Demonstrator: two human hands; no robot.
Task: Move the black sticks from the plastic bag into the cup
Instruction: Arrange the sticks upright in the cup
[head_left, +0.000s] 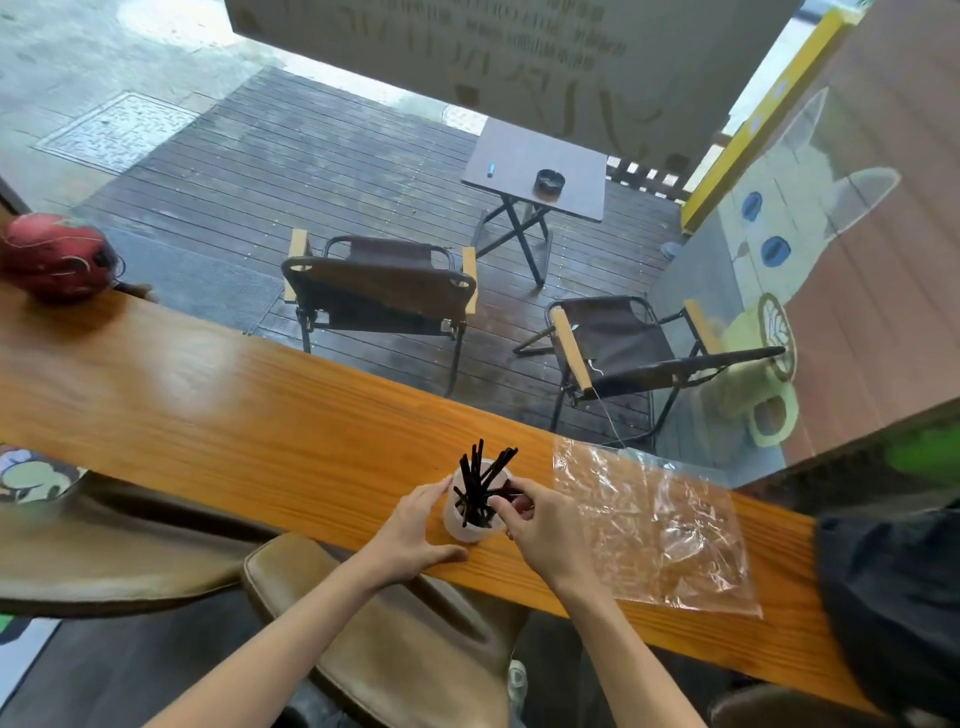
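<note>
**Ana:** On the wooden counter (218, 395), near its front edge, the black sticks (480, 488) stand bunched in the white cup (470, 512), fanning out above the rim with their long axes close to upright and leaning a little away from the person.

**Ben:** And the hands?

**Ana:** The left hand (410, 525) rests on the counter against the cup's left side, fingers fairly straight along the wall and thumb laid out on the wood, steadying it. The right hand (535, 525) is at the cup's right rim with its fingertips curled in. It looks to be pinching a stick or two at the rim, though the contact is small and partly hidden.

**Ben:** Anything left in the bag?

**Ana:** The clear plastic bag (665, 525) lies flat and crumpled just to the right of the right hand, and I can make out no sticks in it. I'd judge the transfer nearly or fully done.

**Ben:** So what does the coming move turn on?

**Ana:** The sticks lie left of and just beyond the right fingertips, so the right hand is the one placed to tuck them down along their upright axis while the left braces the cup against tipping.

**Ben:** Around them?

**Ana:** A red helmet-like object (54, 257) sits far left on the counter, and a dark bag (893, 597) at the right end.
</note>
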